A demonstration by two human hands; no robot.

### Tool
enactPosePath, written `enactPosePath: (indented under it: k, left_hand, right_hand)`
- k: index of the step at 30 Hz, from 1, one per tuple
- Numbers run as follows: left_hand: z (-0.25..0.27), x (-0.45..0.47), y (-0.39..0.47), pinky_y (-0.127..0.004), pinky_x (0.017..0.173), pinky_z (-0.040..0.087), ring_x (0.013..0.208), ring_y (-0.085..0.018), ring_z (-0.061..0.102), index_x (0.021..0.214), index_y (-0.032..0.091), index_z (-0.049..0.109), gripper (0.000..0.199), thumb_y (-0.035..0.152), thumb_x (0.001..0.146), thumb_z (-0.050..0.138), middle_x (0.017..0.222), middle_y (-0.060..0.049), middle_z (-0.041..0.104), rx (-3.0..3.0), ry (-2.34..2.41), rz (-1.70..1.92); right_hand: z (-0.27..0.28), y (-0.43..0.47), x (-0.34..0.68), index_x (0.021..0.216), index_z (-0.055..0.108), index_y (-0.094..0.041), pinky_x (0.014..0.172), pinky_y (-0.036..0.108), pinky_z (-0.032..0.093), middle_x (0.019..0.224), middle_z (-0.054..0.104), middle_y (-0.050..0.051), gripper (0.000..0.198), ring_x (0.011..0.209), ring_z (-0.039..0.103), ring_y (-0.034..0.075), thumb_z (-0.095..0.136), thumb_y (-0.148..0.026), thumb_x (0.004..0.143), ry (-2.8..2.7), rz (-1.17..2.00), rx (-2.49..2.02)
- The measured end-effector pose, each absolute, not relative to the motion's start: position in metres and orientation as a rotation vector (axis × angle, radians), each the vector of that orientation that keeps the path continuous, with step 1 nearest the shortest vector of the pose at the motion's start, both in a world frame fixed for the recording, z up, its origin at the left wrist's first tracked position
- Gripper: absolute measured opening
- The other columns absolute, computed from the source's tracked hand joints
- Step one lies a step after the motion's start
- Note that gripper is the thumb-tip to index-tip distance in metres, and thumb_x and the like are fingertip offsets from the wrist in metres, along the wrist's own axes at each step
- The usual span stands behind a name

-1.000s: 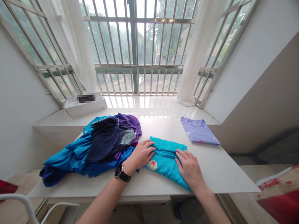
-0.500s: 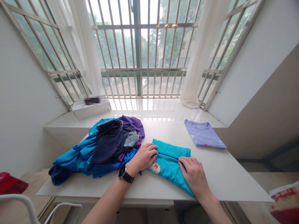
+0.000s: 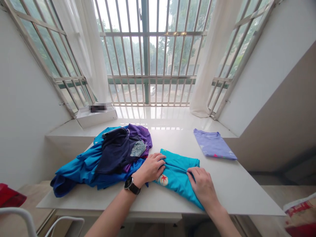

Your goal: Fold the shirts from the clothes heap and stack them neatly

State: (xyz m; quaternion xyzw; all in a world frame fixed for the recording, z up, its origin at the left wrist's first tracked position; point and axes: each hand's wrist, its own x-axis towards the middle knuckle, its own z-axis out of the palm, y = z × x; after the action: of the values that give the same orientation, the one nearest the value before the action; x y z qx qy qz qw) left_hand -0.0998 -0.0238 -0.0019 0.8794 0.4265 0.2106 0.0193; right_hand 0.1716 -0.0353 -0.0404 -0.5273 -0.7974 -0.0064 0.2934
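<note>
A turquoise garment [image 3: 176, 174] with a red-star print lies folded into a long strip on the white table, angled towards me. My left hand [image 3: 153, 167], with a black watch on the wrist, grips its left side, fingers curled over the cloth. At the right edge, my right hand [image 3: 200, 184] pinches the fabric between thumb and fingers. Which kind of garment it is, I cannot tell. Close to my left hand sits a heap of loose clothes [image 3: 112, 156] in navy, blue and purple. A lavender T-shirt [image 3: 214, 144] lies folded flat at the right.
The white table [image 3: 237, 191] reaches back to a window ledge, where an open white box [image 3: 96, 120] stands at the left. Barred windows and white curtains [image 3: 201, 82] close off the far side. A white metal tube [image 3: 19, 212] shows at the lower left.
The view has tilted up slightly. Both hands stay on the turquoise garment, in nearly the same spots; the clothes around it have not moved.
</note>
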Motion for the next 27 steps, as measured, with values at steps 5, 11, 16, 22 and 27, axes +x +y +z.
enactPosePath:
  k: [5, 11, 16, 22, 27]
  left_hand:
    - [-0.003, -0.101, -0.022, -0.049, 0.11, 0.041, 0.133, -0.028, 0.046, 0.106, 0.024, 0.07, 0.024, 0.028, 0.101, 0.047, 0.143, -0.003, 0.056, 2.78, 1.269, 0.59]
    - [0.001, -0.097, -0.022, -0.045, 0.105, 0.043, 0.12, -0.025, 0.055, 0.1, 0.022, 0.072, 0.028, 0.028, 0.102, 0.045, 0.13, -0.004, 0.065, 2.805, 1.261, 0.63]
    - [-0.002, -0.097, -0.02, -0.044, 0.1, 0.042, 0.107, -0.022, 0.06, 0.089, 0.021, 0.07, 0.024, 0.028, 0.1, 0.05, 0.116, -0.004, 0.07, 2.8, 1.273, 0.749]
    - [-0.007, -0.098, -0.021, -0.038, 0.091, 0.047, 0.098, -0.022, 0.062, 0.106, 0.02, 0.065, 0.013, 0.023, 0.094, 0.06, 0.104, -0.005, 0.071, 2.7, 1.38, 0.814]
    - [-0.009, -0.099, -0.019, -0.038, 0.091, 0.048, 0.1, -0.022, 0.061, 0.107, 0.022, 0.069, 0.017, 0.024, 0.098, 0.055, 0.105, -0.004, 0.071, 2.727, 1.402, 0.771]
  right_hand:
    - [-0.04, -0.037, 0.171, 0.09, 0.065, -0.023, 0.08, 0.038, 0.04, 0.095, 0.07, 0.007, 0.024, 0.089, 0.061, 0.025, 0.045, -0.032, 0.1, -2.099, 0.023, -1.401]
    - [-0.039, -0.038, 0.172, 0.091, 0.066, -0.023, 0.08, 0.037, 0.04, 0.095, 0.071, 0.006, 0.022, 0.091, 0.062, 0.025, 0.047, -0.03, 0.1, -2.094, 0.003, -1.38]
    - [-0.041, -0.039, 0.173, 0.094, 0.067, -0.023, 0.081, 0.036, 0.04, 0.097, 0.072, 0.006, 0.024, 0.092, 0.062, 0.024, 0.046, -0.032, 0.101, -2.092, -0.016, -1.357]
    - [-0.044, -0.034, 0.174, 0.103, 0.068, -0.023, 0.082, 0.036, 0.039, 0.096, 0.071, 0.006, 0.025, 0.091, 0.062, 0.024, 0.045, -0.032, 0.102, -2.124, -0.055, -1.36]
    - [-0.038, -0.028, 0.174, 0.092, 0.069, -0.023, 0.081, 0.037, 0.039, 0.09, 0.069, 0.005, 0.026, 0.088, 0.062, 0.024, 0.047, -0.032, 0.101, -2.197, -0.018, -1.376]
